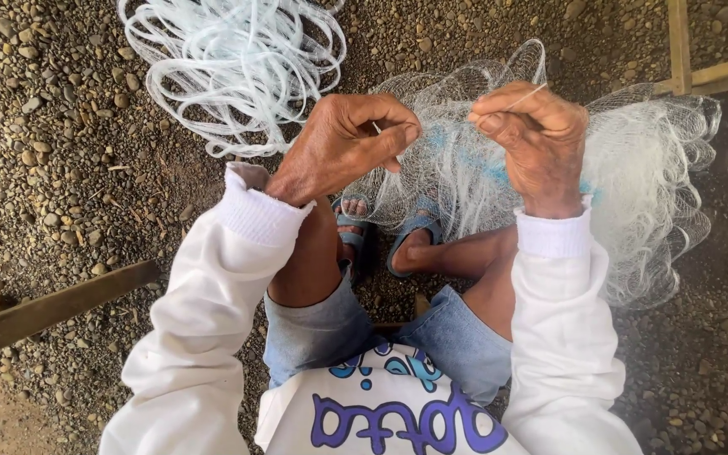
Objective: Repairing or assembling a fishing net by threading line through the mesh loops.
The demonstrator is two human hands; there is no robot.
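Left hand: fingers pinched on fine white net. Right hand: fingers closed, pinching thin strand of net. Net bunched over knees, above gravel ground. Coiled white line beyond left hand.

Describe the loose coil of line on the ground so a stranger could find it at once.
Start from the gravel ground at the top of the view, beyond the left hand. There lies the coil of line: thick, pale loops piled loosely. Unlike the fine mesh net beside it, it has no weave and no hand touches it.
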